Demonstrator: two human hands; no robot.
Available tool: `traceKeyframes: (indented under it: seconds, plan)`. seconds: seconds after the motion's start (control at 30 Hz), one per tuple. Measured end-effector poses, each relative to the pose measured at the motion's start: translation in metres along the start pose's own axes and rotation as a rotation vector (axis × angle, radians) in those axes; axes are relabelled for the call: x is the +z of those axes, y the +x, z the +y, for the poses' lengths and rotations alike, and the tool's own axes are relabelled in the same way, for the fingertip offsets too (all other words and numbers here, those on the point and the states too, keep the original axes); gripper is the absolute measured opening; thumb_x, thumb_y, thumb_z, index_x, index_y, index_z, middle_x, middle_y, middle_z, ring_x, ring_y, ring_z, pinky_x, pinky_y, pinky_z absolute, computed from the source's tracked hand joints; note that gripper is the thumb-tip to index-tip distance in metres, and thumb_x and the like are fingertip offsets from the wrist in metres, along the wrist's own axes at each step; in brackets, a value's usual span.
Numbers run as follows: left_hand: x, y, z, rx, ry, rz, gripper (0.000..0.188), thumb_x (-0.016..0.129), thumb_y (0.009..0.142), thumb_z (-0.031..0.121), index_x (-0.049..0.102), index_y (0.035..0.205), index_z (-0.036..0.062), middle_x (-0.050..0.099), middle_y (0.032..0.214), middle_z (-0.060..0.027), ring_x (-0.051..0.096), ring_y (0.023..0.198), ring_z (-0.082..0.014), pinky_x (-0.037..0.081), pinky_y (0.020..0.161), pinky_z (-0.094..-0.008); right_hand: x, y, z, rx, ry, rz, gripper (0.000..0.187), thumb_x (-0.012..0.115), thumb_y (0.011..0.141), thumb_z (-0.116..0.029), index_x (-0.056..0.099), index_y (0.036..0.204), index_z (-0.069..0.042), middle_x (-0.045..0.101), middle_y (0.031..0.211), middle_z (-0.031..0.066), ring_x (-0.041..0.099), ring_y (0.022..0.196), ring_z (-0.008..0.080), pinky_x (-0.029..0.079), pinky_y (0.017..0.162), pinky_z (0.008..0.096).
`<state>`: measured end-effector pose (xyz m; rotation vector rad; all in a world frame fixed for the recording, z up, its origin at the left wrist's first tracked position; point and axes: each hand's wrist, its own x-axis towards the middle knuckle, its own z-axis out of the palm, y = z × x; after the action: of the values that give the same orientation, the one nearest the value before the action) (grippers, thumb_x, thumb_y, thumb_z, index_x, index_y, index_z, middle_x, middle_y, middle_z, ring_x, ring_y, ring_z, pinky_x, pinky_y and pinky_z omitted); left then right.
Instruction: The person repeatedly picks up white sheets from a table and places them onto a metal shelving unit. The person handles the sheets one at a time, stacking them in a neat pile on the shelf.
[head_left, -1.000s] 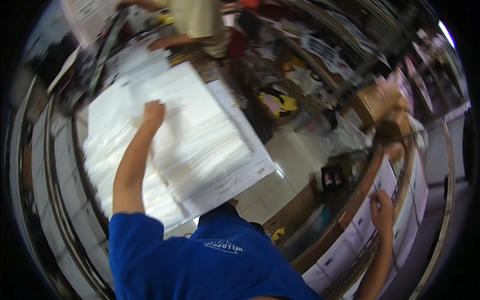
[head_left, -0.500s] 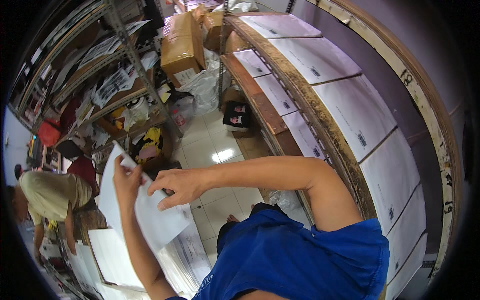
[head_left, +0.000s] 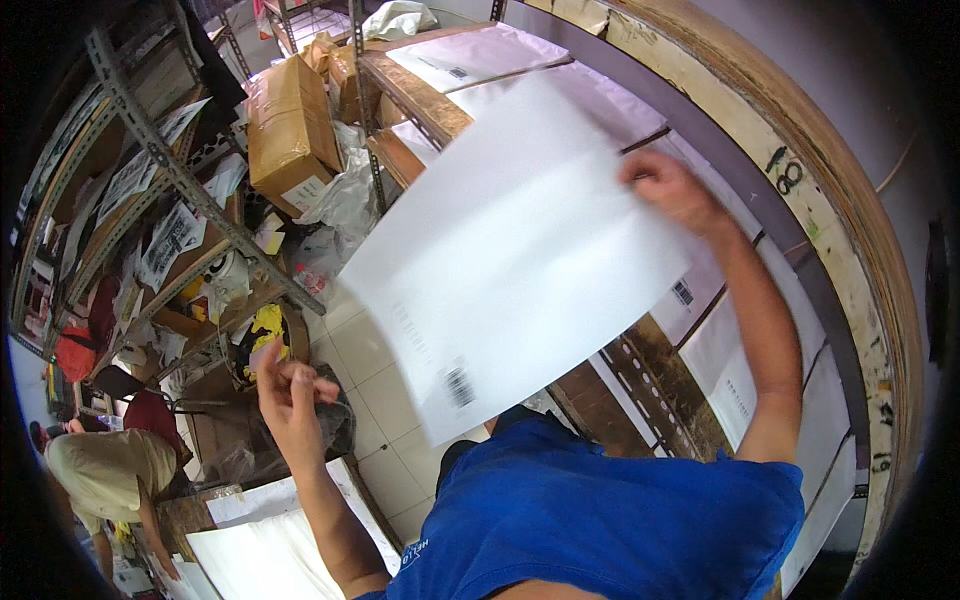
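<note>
A large white sheet (head_left: 520, 240) with small dark print near its near edge hangs in the air before me, slightly blurred. My right hand (head_left: 675, 190) is closed on its right edge, over the shelf. Under the sheet lie several white printed sheets (head_left: 700, 285) in a row along the wooden shelf (head_left: 690, 385), partly hidden by it. On the left, my left hand (head_left: 295, 390) is raised with nothing in it, its fingers apart and some bent. Below that hand is a white stack of sheets (head_left: 270, 555) on a low table.
A taped cardboard box (head_left: 290, 130) stands on the tiled floor (head_left: 365, 365) beside plastic bags (head_left: 345, 190). Metal racks (head_left: 185, 180) with papers line the left. A person in a light shirt (head_left: 110, 470) bends at the lower left. A wooden beam (head_left: 830, 190) curves along the right.
The white sheet has swung from over the stack on the left to the shelf on the right, carried by my right hand. My left hand has let go of it.
</note>
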<state>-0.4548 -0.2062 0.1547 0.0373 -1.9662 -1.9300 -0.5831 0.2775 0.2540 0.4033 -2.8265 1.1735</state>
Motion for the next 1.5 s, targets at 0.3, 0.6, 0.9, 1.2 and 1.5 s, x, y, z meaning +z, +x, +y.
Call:
traceKeyframes:
  seconds: [0.3, 0.6, 0.9, 1.2, 1.5]
  plan:
    - [0.026, -0.123, -0.169, -0.670, 0.108, -0.071, 0.043, 0.059, 0.090, 0.015, 0.044, 0.124, -0.0064, 0.056, 0.083, -0.0101, 0.066, 0.064, -0.0214, 0.053, 0.056, -0.0286, -0.128, -0.031, 0.209, 0.416, -0.280, 0.207, 0.010, 0.048, 0.075, -0.003, 0.057, 0.080, -0.004, 0.057, 0.078, 0.0004, 0.051, 0.077, 0.0105, 0.042, 0.072, 0.0255]
    - [0.052, -0.153, -0.206, -0.607, 0.553, -0.289, 0.044, 0.063, 0.084, 0.020, 0.053, 0.117, -0.0068, 0.064, 0.075, -0.0148, 0.067, 0.065, -0.0206, 0.052, 0.059, -0.0311, -0.146, -0.031, 0.254, 0.364, -0.586, 0.358, 0.011, 0.049, 0.075, -0.003, 0.059, 0.080, -0.004, 0.061, 0.076, 0.0092, 0.059, 0.075, 0.0207, 0.047, 0.071, 0.0330]
    - [0.054, -0.126, -0.184, -0.568, 0.632, -0.276, 0.041, 0.061, 0.085, 0.018, 0.053, 0.117, -0.0079, 0.065, 0.076, -0.0143, 0.068, 0.066, -0.0226, 0.052, 0.062, -0.0327, -0.179, -0.035, 0.314, 0.168, -0.780, 0.386, 0.011, 0.051, 0.079, -0.006, 0.059, 0.084, -0.002, 0.062, 0.083, 0.0134, 0.060, 0.082, 0.0268, 0.047, 0.076, 0.0369]
    - [0.067, -0.130, -0.183, -0.607, 0.595, -0.343, 0.042, 0.061, 0.086, 0.017, 0.052, 0.118, -0.0073, 0.065, 0.079, -0.0147, 0.069, 0.068, -0.0214, 0.053, 0.061, -0.0299, -0.183, -0.038, 0.332, 0.191, -0.862, 0.445, 0.021, 0.049, 0.085, -0.014, 0.059, 0.093, 0.002, 0.060, 0.092, 0.0191, 0.058, 0.091, 0.0328, 0.045, 0.080, 0.0410]
    - [0.056, -0.128, -0.189, -0.564, 0.657, -0.311, 0.041, 0.062, 0.085, 0.018, 0.054, 0.117, -0.0057, 0.066, 0.079, -0.0166, 0.068, 0.069, -0.0250, 0.052, 0.065, -0.0338, -0.187, -0.017, 0.361, 0.230, -0.949, 0.434, 0.032, 0.048, 0.091, -0.023, 0.058, 0.101, 0.006, 0.058, 0.102, 0.0248, 0.056, 0.099, 0.0389, 0.044, 0.084, 0.0452]
